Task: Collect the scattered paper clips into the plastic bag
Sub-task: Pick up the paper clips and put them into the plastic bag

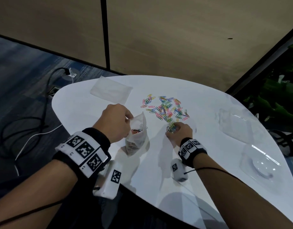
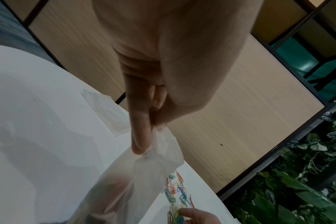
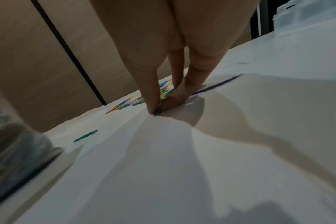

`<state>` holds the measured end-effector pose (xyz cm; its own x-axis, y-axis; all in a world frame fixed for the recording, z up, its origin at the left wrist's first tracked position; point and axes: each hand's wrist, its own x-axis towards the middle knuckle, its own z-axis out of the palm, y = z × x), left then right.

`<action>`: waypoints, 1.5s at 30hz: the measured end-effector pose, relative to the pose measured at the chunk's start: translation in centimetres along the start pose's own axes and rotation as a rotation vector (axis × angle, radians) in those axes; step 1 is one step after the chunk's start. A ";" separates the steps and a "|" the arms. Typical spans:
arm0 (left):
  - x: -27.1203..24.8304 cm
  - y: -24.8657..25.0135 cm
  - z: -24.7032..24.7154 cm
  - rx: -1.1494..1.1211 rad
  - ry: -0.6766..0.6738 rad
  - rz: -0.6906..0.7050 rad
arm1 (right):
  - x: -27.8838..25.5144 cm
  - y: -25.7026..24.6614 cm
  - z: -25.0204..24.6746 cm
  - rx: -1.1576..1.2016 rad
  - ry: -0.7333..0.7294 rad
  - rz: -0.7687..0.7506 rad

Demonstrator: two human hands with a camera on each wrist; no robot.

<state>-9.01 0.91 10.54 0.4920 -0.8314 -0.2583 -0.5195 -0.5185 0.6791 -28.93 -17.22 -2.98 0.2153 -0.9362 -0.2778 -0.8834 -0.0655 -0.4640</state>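
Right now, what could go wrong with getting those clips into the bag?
The left hand pinches only one edge of the plastic bag, so its mouth may sag shut. The right hand grips a loose clump of paper clips; some could drop on the table during the carry.

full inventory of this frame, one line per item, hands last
paper clips: many, mixed colours, scattered mid-table
plastic bag: one, clear, some clips inside, near left of the pile
flat bag: one, clear, far left of table
clear plastic pieces: at least two, right side of table
table: one, white
cables: black and white, on floor at left
plants: green, far right
left hand: pinches bag rim
right hand: grip on a clip bunch at the pile's near edge
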 end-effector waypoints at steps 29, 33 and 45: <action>0.5 1.4 0.7 0.055 -0.034 0.022 | 2.5 -2.2 -7.6 0.937 -0.329 0.187; 0.6 1.4 0.8 0.005 -0.031 0.015 | -1.9 -5.5 -9.9 1.173 -0.576 0.034; 0.6 0.5 0.2 -0.109 0.031 0.018 | -6.6 -11.3 -6.2 0.308 -0.477 -0.566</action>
<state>-9.05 0.11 10.58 0.5051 -0.8332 -0.2252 -0.4501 -0.4769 0.7550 -22.94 -12.49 9.29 0.8124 -0.5365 -0.2283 -0.4474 -0.3224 -0.8342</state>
